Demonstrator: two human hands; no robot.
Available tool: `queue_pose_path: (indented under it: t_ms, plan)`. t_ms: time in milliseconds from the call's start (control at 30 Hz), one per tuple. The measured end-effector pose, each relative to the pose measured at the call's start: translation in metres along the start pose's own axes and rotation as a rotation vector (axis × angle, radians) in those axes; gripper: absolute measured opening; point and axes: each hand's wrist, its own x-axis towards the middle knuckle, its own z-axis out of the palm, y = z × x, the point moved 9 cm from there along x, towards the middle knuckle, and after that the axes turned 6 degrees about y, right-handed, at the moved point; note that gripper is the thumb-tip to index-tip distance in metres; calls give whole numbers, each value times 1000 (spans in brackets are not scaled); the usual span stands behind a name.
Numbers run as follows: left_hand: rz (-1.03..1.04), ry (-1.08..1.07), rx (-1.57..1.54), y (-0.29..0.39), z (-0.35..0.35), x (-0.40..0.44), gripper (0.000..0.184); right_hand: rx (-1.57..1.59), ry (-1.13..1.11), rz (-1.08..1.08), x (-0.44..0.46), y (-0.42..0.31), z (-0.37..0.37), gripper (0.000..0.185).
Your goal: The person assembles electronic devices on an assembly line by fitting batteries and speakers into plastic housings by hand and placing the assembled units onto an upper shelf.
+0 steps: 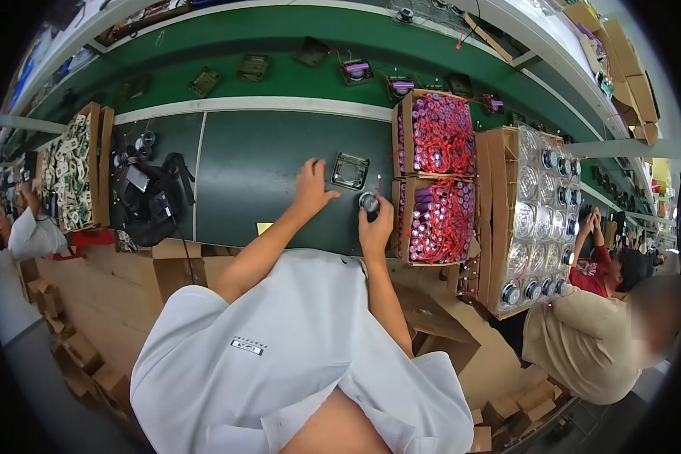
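My right hand grips a small round speaker with a dark rim, just above the dark green table. A short red wire stands up beside the speaker. Left of it lies a square, olive-green plastic housing, its hollow side facing up. My left hand rests close to the housing's left side, thumb apart from the fingers, with nothing in it. Whether its fingertips touch the housing I cannot tell.
Right of my hands stand cardboard boxes of purple battery cells with red wires and a box with clear trays of speakers. A green belt behind carries housings. A black bag lies left. Co-workers sit on both sides.
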Motion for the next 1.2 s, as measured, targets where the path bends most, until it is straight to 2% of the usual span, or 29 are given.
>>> queue_pose_path:
  t_ms: [100,200,300,400,467,567,667,800,967,1100,1200]
  plan:
    - [5,-326,71,-44,32,-23,57,19,37,-117,13,-16,7,44]
    - [-195,-322,85,-85,10,-27,42,-26,33,-220,28,-36,18,43]
    - [-335,-27,241,-110,-36,-16,57,-168,6,-316,43,-55,35,42]
    - [-5,41,181,-49,-54,6,78,-297,-91,-412,49,-53,59,42]
    - [171,-155,92,-12,-29,20,98,-303,-118,-463,47,-48,69,40]
    - [327,-215,-10,19,7,35,103,-276,-142,-498,43,-48,72,35]
    - [265,-336,-15,1,50,44,108,-254,-118,-510,45,-48,70,29]
    - [149,-311,-166,-2,38,42,98,-163,-97,-509,47,-42,73,25]
    - [121,-144,-97,-6,20,25,98,-262,-115,-622,38,-50,79,20]
    - [108,-102,-77,-11,19,18,101,-446,-206,-681,14,-43,86,29]
    - [82,-196,-136,-11,25,17,100,-493,-249,-675,1,-39,86,39]
